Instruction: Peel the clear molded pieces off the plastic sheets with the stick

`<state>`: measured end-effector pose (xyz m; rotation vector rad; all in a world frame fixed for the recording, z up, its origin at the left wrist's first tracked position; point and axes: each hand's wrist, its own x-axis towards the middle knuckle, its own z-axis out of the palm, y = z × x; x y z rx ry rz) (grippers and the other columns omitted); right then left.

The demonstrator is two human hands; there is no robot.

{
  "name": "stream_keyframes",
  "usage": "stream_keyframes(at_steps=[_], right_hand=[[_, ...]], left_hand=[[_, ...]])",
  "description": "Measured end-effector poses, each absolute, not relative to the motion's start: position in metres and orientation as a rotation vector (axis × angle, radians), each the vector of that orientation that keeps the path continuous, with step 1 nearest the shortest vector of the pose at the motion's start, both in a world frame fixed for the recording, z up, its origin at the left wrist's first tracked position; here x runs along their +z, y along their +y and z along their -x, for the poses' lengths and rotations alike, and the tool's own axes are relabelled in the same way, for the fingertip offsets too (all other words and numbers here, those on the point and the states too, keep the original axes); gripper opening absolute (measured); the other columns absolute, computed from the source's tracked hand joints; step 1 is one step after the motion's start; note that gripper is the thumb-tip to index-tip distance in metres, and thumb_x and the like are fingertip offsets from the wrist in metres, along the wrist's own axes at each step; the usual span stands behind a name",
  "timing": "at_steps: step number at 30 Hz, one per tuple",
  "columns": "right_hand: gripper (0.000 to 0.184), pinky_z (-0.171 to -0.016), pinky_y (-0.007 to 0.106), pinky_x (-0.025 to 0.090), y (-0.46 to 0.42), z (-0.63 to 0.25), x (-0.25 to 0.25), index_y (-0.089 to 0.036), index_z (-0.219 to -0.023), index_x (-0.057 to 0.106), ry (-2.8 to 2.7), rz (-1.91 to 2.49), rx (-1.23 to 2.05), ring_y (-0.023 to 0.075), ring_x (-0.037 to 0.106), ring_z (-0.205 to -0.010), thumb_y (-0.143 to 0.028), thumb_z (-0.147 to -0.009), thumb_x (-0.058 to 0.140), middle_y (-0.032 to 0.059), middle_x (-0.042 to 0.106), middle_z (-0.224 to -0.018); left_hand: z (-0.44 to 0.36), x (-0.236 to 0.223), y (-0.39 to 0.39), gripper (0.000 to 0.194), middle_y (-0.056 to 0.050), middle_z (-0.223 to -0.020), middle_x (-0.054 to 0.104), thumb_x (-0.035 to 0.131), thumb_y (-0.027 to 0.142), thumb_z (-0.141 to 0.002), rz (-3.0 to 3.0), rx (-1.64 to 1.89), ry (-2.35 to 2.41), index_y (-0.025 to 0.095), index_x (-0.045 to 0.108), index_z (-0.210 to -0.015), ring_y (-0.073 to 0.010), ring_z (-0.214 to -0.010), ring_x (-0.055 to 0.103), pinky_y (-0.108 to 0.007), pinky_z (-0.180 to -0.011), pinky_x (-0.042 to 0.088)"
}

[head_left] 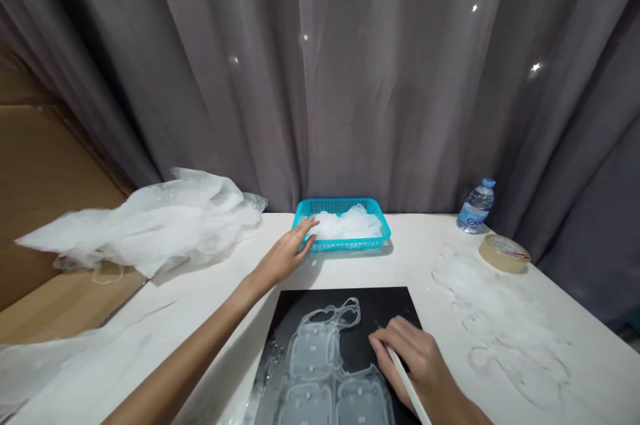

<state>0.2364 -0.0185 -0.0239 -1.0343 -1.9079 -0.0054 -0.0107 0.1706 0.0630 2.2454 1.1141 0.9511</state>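
Observation:
My left hand (287, 253) reaches forward to the near left rim of a turquoise plastic basket (306, 209) filled with clear film scraps (347, 223); its fingers are spread and touch the rim, holding nothing. My right hand (413, 358) rests on a black mat (390, 308) and grips a thin white pen-like tool (407, 388), tip pointing up-left. On the mat lies a clear plastic sheet (320, 361) with rounded cut-out shapes, just left of my right hand.
A heap of clear plastic bags (165, 218) lies at the table's left back. A small water bottle (476, 206) and a roll of tape (504, 253) stand at the right back. Clear film (505, 318) lies on the white table (430, 238). A grey curtain (350, 78) hangs behind.

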Motion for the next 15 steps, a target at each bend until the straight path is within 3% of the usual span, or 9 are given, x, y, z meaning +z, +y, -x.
stream_keyframes(at_steps=[3, 6, 8, 11, 15], right_hand=[[0.021, -0.066, 0.032, 0.049, -0.022, -0.237, -0.018, -0.02, -0.1, 0.068, -1.93, 0.973, 0.119, 0.0185, 0.06, -0.068, -0.007, -0.1, 0.051, 0.0046, 0.066, -0.077], [0.032, -0.077, 0.033, 0.053, -0.032, -0.235, -0.008, -0.023, -0.126, 0.067, -1.977, 0.909, 0.414, 0.019, 0.064, -0.076, -0.01, -0.104, 0.048, 0.0043, 0.07, -0.086], [0.035, -0.081, 0.032, 0.055, -0.04, -0.231, -0.001, -0.027, -0.138, 0.062, -1.986, 0.948, 0.655, 0.0194, 0.068, -0.083, -0.017, -0.107, 0.051, 0.0041, 0.073, -0.094], [0.027, -0.09, 0.03, 0.056, -0.049, -0.223, 0.008, -0.031, -0.135, 0.064, -2.002, 1.041, 0.93, 0.0195, 0.071, -0.1, -0.029, -0.108, 0.057, 0.0035, 0.074, -0.11], [0.014, -0.099, 0.033, 0.051, -0.04, -0.209, 0.016, -0.027, -0.119, 0.068, -2.201, 0.934, 0.895, 0.019, 0.067, -0.107, -0.03, -0.108, 0.059, 0.0018, 0.073, -0.113]], left_hand=[[0.028, 0.048, 0.129, 0.04, -0.014, -0.139, 0.068, 0.048, 0.048, -0.108, -2.3, 0.918, 1.126, 0.021, 0.065, -0.13, -0.0337, -0.133, 0.061, -0.052, -0.12, 0.039], [0.045, 0.04, 0.075, 0.029, -0.008, -0.133, 0.07, 0.059, 0.042, -0.104, -2.396, 0.697, 0.99, 0.027, 0.066, -0.128, -0.0289, -0.127, 0.064, -0.044, -0.114, 0.049], [0.054, 0.037, 0.046, 0.039, -0.007, -0.139, 0.066, 0.067, 0.042, -0.1, -2.418, 0.487, 0.884, 0.029, 0.061, -0.137, -0.0295, -0.131, 0.061, -0.043, -0.113, 0.051], [0.062, 0.031, 0.024, 0.06, -0.009, -0.151, 0.059, 0.074, 0.041, -0.095, -2.369, 0.366, 0.847, 0.032, 0.051, -0.15, -0.0335, -0.141, 0.054, -0.048, -0.117, 0.049], [0.065, 0.02, 0.019, 0.07, -0.011, -0.16, 0.051, 0.072, 0.041, -0.096, -2.321, 0.361, 0.844, 0.03, 0.04, -0.158, -0.0358, -0.148, 0.047, -0.053, -0.121, 0.043]])
